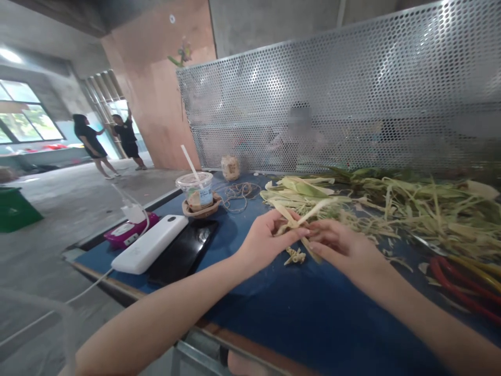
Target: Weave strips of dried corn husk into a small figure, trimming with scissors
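Note:
My left hand (pixel 266 237) and my right hand (pixel 336 245) meet over the blue table (pixel 297 318), both pinching a folded pale-green leaf strip (pixel 299 218) between fingertips. The strip's ends stick up and to the right from between my fingers. A small woven leaf piece (pixel 295 256) lies on the table just below my hands. Behind them spreads a heap of loose green and yellow leaf strips (pixel 391 203).
On the left of the table lie a white power bank (pixel 151 244), a black phone (pixel 183 253), a pink device (pixel 125 233), a plastic cup with a straw (pixel 195 190), twine (pixel 237 193). Red-handled tool (pixel 457 287) at right. A perforated metal screen (pixel 352 99) stands behind. Two people stand far left.

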`<state>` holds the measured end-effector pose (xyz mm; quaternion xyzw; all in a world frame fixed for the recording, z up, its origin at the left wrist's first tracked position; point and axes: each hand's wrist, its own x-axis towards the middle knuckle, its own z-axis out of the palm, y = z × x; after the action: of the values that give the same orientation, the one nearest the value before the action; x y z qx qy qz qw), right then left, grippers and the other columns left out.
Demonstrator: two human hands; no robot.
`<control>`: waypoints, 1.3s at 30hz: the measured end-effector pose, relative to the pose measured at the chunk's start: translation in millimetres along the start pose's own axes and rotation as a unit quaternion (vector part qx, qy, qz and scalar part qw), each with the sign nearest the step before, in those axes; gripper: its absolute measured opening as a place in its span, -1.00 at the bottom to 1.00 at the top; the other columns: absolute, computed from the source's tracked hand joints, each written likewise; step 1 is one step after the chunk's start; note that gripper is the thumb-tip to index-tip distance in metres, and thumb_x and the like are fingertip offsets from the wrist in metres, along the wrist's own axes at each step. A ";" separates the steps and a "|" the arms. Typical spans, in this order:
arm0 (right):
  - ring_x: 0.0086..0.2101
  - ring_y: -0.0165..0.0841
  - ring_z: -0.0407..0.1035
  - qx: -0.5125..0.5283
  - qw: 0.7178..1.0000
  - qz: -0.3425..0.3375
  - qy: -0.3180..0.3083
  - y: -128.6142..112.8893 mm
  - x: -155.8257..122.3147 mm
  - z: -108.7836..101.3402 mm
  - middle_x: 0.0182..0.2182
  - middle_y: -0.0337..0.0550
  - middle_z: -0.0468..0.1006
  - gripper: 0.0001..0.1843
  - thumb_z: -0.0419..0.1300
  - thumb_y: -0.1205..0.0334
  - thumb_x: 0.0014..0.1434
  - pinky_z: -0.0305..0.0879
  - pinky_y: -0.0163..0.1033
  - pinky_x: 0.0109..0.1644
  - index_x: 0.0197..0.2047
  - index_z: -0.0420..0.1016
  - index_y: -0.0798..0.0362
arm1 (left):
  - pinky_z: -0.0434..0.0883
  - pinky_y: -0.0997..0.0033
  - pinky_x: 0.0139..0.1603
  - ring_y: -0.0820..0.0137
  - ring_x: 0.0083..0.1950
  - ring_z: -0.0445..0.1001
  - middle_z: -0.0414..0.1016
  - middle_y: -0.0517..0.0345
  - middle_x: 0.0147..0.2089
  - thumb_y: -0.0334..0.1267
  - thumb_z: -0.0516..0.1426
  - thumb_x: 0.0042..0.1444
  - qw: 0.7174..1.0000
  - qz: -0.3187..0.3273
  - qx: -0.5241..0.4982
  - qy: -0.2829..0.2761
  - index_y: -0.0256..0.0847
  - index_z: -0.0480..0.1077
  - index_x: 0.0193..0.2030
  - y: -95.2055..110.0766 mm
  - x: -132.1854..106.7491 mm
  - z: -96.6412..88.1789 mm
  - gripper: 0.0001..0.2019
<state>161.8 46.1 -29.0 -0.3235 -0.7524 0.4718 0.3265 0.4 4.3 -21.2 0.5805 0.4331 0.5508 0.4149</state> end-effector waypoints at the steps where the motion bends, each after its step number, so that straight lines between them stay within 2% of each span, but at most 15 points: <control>1: -0.53 -0.45 0.27 -0.019 1.000 0.006 -0.014 -1.0 -1.0 0.7 -0.49 -0.21 0.42 -0.62 0.13 0.01 0.00 0.19 -0.35 -0.48 -0.17 0.29 0.07 | 0.33 0.46 -0.24 0.45 -0.32 0.45 0.47 0.21 -0.39 -0.24 0.21 -0.09 1.000 -0.009 -0.009 -0.002 -0.25 0.31 -0.30 -0.1 -0.4 0.1 -0.78; 4: -0.62 -0.50 0.11 -0.082 0.995 0.006 -0.054 -3.8 -3.9 -0.5 -0.64 -0.32 0.23 -0.73 0.09 0.01 0.03 0.06 -0.38 -0.55 -0.40 0.33 0.07 | 0.30 0.53 -0.35 0.51 -0.40 0.41 0.47 0.21 -0.42 -0.22 0.20 -0.08 0.999 -0.028 -0.023 -0.009 -0.26 0.33 -0.31 1.0 -2.2 0.5 -0.78; 7: -0.60 -0.50 0.04 -0.142 0.985 -0.008 -0.098 -5.7 -6.1 -3.9 -0.66 -0.32 0.11 -0.64 0.02 0.02 0.10 0.00 -0.38 -0.54 -0.60 0.19 0.07 | 0.20 0.60 -0.52 0.61 -0.53 0.30 0.50 0.19 -0.43 -0.19 0.17 -0.03 0.999 -0.028 -0.015 -0.021 -0.27 0.35 -0.32 3.0 -4.0 -0.7 -0.80; 10: -0.57 -0.50 0.05 -0.160 0.978 -0.025 -0.131 -7.5 -7.6 -8.2 -0.62 -0.31 0.11 -0.60 -0.05 0.02 0.16 0.01 -0.39 -0.50 -0.60 0.09 0.07 | 0.08 0.61 -0.62 0.67 -0.64 0.12 0.51 0.15 -0.44 -0.15 0.16 -0.02 0.999 -0.034 0.002 -0.027 -0.29 0.37 -0.32 3.7 -5.2 -2.5 -0.77; 12: -0.56 -0.49 0.05 -0.152 0.976 -0.027 -0.156 -8.9 -8.3 -11.4 -0.61 -0.30 0.11 -0.60 -0.07 0.00 0.17 0.02 -0.39 -0.49 -0.58 0.08 0.07 | 0.06 0.59 -0.63 0.68 -0.65 0.07 0.51 0.13 -0.44 -0.12 0.15 -0.02 0.999 -0.044 0.003 -0.027 -0.30 0.38 -0.30 3.4 -5.5 -3.2 -0.74; 19: -0.56 -0.48 0.09 -0.128 0.974 -0.017 -0.185 -8.9 -8.8 -17.5 -0.62 -0.30 0.14 -0.60 -0.06 0.00 0.17 0.07 -0.39 -0.47 -0.58 0.15 0.06 | 0.13 0.59 -0.62 0.66 -0.64 0.14 0.51 0.06 -0.43 -0.12 0.18 -0.06 0.998 -0.061 -0.024 -0.008 -0.35 0.41 -0.30 4.6 -2.4 -4.4 -0.71; 22: -0.51 -0.47 0.19 -0.109 0.978 -0.007 -0.180 -4.4 -6.3 -14.1 -0.59 -0.27 0.29 -0.59 -0.09 0.00 0.20 0.15 -0.37 -0.38 -0.54 0.29 0.07 | 0.14 0.60 -0.61 0.65 -0.62 0.17 0.52 0.07 -0.41 -0.13 0.18 -0.06 0.999 -0.047 -0.004 0.002 -0.34 0.42 -0.28 2.9 -0.8 -5.0 -0.71; 24: -0.42 -0.43 0.27 -0.086 0.981 -0.007 -0.175 -1.8 -4.5 -9.5 -0.46 -0.21 0.41 -0.62 -0.09 -0.01 0.20 0.19 -0.35 -0.30 -0.39 0.40 0.06 | 0.19 0.59 -0.57 0.61 -0.59 0.26 0.51 0.11 -0.42 -0.14 0.19 -0.08 0.999 -0.041 0.001 0.000 -0.32 0.42 -0.29 1.3 -1.2 -4.0 -0.72; 26: -0.41 -0.43 0.28 -0.063 0.983 -0.002 -0.174 -0.2 -3.6 -4.4 -0.41 -0.17 0.44 -0.62 -0.07 -0.02 0.18 0.21 -0.34 -0.30 -0.32 0.40 0.08 | 0.26 0.56 -0.51 0.55 -0.54 0.34 0.48 0.17 -0.48 -0.15 0.21 -0.12 0.999 -0.049 0.000 -0.015 -0.31 0.42 -0.29 0.3 -2.6 -2.0 -0.71; 30: -0.53 -0.45 0.22 -0.096 0.987 0.022 -0.129 -0.2 -6.7 1.4 -0.58 -0.24 0.33 -0.62 -0.06 -0.03 0.17 0.20 -0.36 -0.43 -0.43 0.35 0.09 | 0.30 0.53 -0.44 0.49 -0.46 0.38 0.46 0.19 -0.47 -0.16 0.25 -0.18 0.999 -0.030 0.025 -0.009 -0.30 0.43 -0.33 1.3 -5.1 1.2 -0.72; 32: -0.50 -0.42 0.26 -0.130 0.986 0.011 -0.100 -1.7 -10.0 1.2 -0.54 -0.22 0.36 -0.63 -0.07 -0.04 0.16 0.23 -0.34 -0.42 -0.42 0.35 0.05 | 0.32 0.52 -0.35 0.46 -0.37 0.40 0.47 0.15 -0.40 -0.18 0.24 -0.16 0.999 0.000 0.049 -0.002 -0.30 0.45 -0.37 2.6 -5.5 1.0 -0.77; 35: -0.38 -0.32 0.32 -0.171 0.982 -0.028 -0.072 -5.2 -14.3 -0.1 -0.47 -0.17 0.41 -0.66 -0.05 -0.03 0.15 0.28 -0.27 -0.31 -0.45 0.36 0.01 | 0.33 0.51 -0.28 0.45 -0.32 0.41 0.49 0.13 -0.35 -0.21 0.21 -0.09 0.998 0.019 0.062 -0.009 -0.29 0.48 -0.37 4.2 -6.1 0.5 -0.81; 37: -0.39 -0.30 0.32 -0.182 0.981 -0.045 -0.054 -7.9 -15.5 0.1 -0.50 -0.16 0.39 -0.65 -0.05 -0.03 0.15 0.28 -0.25 -0.30 -0.50 0.34 0.00 | 0.33 0.52 -0.34 0.49 -0.39 0.40 0.50 0.16 -0.38 -0.20 0.20 -0.08 0.999 0.008 0.041 -0.013 -0.27 0.49 -0.31 4.8 -6.8 0.8 -0.79; 39: -0.49 -0.34 0.26 -0.174 0.982 -0.054 -0.047 -10.9 -15.7 1.2 -0.59 -0.19 0.31 -0.62 -0.08 -0.03 0.16 0.25 -0.26 -0.38 -0.55 0.27 0.00 | 0.30 0.54 -0.45 0.53 -0.48 0.37 0.49 0.18 -0.45 -0.19 0.20 -0.08 1.000 -0.007 0.015 -0.005 -0.26 0.48 -0.27 5.4 -7.4 1.5 -0.76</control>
<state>167.9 29.2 -22.3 -0.3120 -0.8537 0.3304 0.2544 2.0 -4.4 -18.2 0.5861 0.4434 0.5386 0.4121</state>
